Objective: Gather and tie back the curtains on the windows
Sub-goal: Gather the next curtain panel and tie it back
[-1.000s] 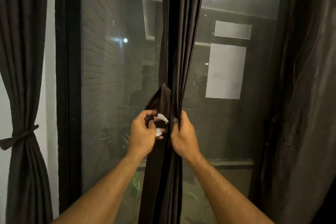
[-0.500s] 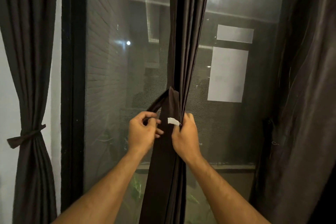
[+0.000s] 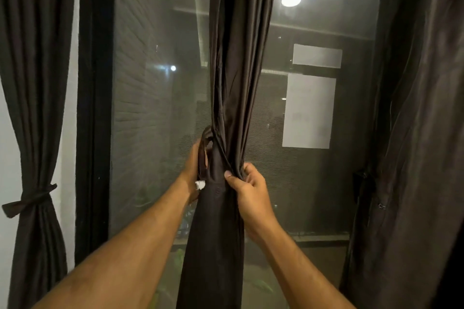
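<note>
While hands grip, curtain (image 3: 238,70) hangs vertical (gathered).

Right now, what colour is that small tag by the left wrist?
White. The tag shows best in the head view, against the dark brown middle curtain.

We see through one head-worn camera, facing forward, close to the window (image 3: 155,108) and its middle curtain (image 3: 238,57).

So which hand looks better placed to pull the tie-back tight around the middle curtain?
Probably the left hand: it grips the tie-back looped around the middle curtain. The right hand pinches the gathered folds, steadying them.
</note>
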The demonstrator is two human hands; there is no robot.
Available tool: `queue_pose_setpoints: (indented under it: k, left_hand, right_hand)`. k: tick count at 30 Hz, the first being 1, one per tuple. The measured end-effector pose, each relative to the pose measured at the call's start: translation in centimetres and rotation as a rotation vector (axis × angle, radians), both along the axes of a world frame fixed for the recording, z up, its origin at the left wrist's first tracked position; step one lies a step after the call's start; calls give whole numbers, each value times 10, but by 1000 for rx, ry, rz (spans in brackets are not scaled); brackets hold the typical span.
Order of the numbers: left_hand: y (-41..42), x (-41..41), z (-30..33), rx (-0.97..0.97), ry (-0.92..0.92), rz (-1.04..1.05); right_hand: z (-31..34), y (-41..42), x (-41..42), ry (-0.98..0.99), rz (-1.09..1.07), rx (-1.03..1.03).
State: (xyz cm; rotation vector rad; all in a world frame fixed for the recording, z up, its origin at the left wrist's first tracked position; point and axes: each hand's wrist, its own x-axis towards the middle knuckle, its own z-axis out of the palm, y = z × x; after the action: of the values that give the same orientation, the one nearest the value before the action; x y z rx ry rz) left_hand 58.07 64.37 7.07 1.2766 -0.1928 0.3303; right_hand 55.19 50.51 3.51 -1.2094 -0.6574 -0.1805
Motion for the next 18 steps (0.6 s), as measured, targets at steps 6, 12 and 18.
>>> queue_pose_setpoints:
  k: [6, 12, 18]
  left_hand:
    - [-23, 0, 16, 29, -15, -190]
    - [-11, 8, 16, 39, -44, -278]
    - [-9, 7, 26, 21, 120, -134]
  right_hand:
    - [18, -16, 2, -257, -435, -328]
    - [54, -36, 15, -102, -467, -82]
    - [92, -30, 35, -98, -145, -589]
